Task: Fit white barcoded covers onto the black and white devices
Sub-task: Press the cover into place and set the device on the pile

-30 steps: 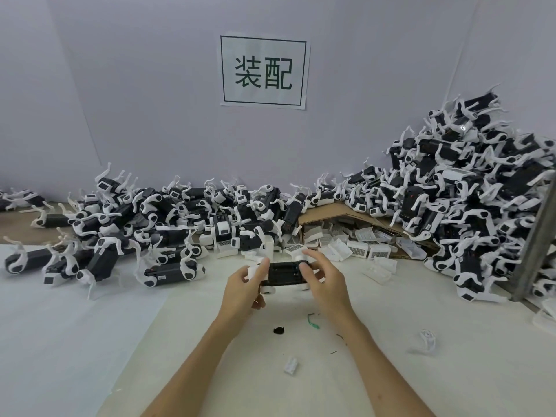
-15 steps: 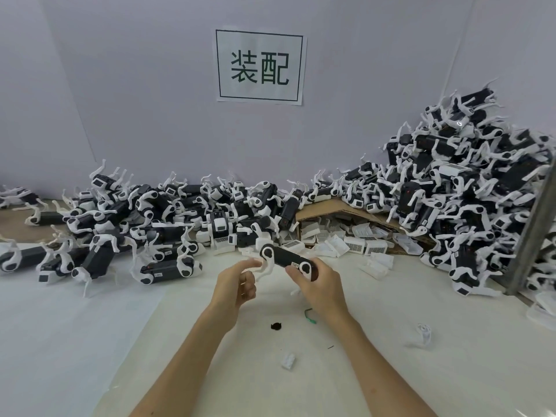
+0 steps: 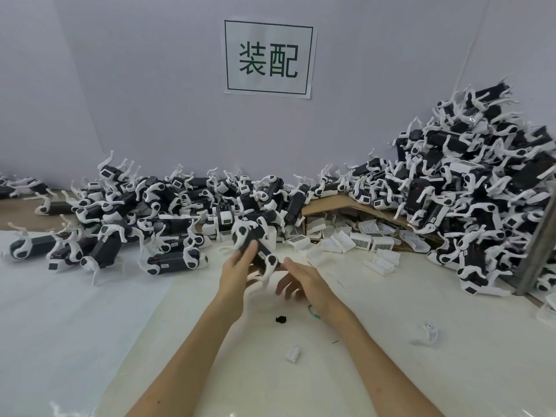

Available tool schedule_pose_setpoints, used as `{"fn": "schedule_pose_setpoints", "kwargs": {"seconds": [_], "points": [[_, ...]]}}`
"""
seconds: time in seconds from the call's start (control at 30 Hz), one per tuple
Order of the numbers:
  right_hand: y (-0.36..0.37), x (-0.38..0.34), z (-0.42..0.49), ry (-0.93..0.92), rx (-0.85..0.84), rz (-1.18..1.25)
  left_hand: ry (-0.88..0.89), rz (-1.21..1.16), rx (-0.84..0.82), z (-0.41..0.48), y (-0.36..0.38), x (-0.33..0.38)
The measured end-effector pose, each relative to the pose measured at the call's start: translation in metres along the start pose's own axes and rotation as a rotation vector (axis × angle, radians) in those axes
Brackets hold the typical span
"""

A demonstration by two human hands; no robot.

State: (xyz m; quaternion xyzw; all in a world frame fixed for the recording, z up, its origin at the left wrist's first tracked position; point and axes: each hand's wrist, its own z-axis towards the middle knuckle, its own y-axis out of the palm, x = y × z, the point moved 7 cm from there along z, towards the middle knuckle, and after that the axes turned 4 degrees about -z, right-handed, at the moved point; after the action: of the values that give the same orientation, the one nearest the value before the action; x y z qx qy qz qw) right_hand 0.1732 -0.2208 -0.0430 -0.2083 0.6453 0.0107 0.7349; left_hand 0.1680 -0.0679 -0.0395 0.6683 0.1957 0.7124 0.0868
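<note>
My left hand (image 3: pixel 237 272) grips a black and white device (image 3: pixel 255 246), blurred, tilted with one end pointing away toward the left pile. My right hand (image 3: pixel 304 279) hovers just right of the device with fingers loosely spread and holds nothing. White barcoded covers (image 3: pixel 361 240) lie loose in front of a torn cardboard box (image 3: pixel 340 206). A pile of devices (image 3: pixel 144 218) stretches along the wall on the left, and a taller heap of devices (image 3: pixel 481 203) rises on the right.
A small black part (image 3: pixel 281 319), a green scrap (image 3: pixel 314 314), a small white piece (image 3: pixel 293 354) and a loose white leg part (image 3: pixel 430 332) lie on the white table near me. A grey metal post (image 3: pixel 538 245) stands at the right. A sign (image 3: pixel 268 57) hangs on the wall.
The device passed from my right hand into my left hand and swung toward the left pile. My right hand let go and opened.
</note>
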Motion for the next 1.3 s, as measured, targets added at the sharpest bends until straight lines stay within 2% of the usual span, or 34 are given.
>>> {"fn": "schedule_pose_setpoints", "kwargs": {"seconds": [0.03,0.1,0.17,0.2,0.23,0.3,0.37,0.43,0.57,0.77,0.87,0.93,1.0,1.07,1.1,1.23,1.3], "points": [[-0.003,0.000,0.001,-0.021,0.052,-0.010,-0.033,-0.063,0.030,0.000,-0.003,-0.001],[-0.019,-0.003,0.001,-0.097,0.260,-0.103,-0.090,-0.166,0.060,-0.001,-0.007,-0.003],[-0.039,-0.004,-0.003,-0.140,0.472,-0.312,-0.122,-0.232,0.063,-0.003,-0.009,-0.004],[-0.046,-0.002,-0.004,-0.128,0.513,-0.446,-0.128,-0.245,0.062,-0.004,-0.009,-0.004],[-0.052,0.002,-0.003,-0.088,0.504,-0.594,-0.129,-0.247,0.058,-0.005,-0.009,-0.003],[-0.056,0.017,0.000,0.028,0.385,-0.817,-0.127,-0.220,0.042,-0.005,-0.007,-0.004],[-0.051,0.030,0.004,0.114,0.256,-0.896,-0.136,-0.206,0.030,-0.004,-0.006,-0.006],[-0.049,0.034,0.007,0.124,0.246,-0.886,-0.150,-0.209,0.019,-0.003,-0.004,-0.009],[-0.064,0.020,-0.001,0.005,0.488,-0.741,-0.171,-0.224,-0.011,-0.001,-0.002,-0.013],[-0.062,0.022,-0.004,0.071,0.485,-0.799,-0.181,-0.256,-0.022,0.000,-0.001,-0.014],[-0.070,0.020,-0.007,0.075,0.573,-0.807,-0.162,-0.221,-0.023,0.000,-0.001,-0.013],[-0.073,0.017,-0.008,0.046,0.625,-0.714,-0.147,-0.196,-0.040,0.000,0.000,-0.011],[-0.077,0.015,-0.006,0.002,0.645,-0.444,-0.139,-0.182,-0.066,0.000,0.001,-0.010],[-0.076,0.013,-0.003,-0.011,0.603,-0.203,-0.136,-0.166,-0.085,0.001,0.002,-0.011],[-0.073,0.012,-0.001,-0.007,0.564,-0.171,-0.134,-0.158,-0.087,0.001,0.002,-0.012],[-0.057,0.012,-0.001,-0.024,0.452,-0.290,-0.182,-0.163,-0.073,0.005,0.001,-0.019],[-0.044,0.010,-0.001,-0.038,0.347,-0.230,-0.253,-0.198,-0.052,0.005,0.000,-0.026]]}}
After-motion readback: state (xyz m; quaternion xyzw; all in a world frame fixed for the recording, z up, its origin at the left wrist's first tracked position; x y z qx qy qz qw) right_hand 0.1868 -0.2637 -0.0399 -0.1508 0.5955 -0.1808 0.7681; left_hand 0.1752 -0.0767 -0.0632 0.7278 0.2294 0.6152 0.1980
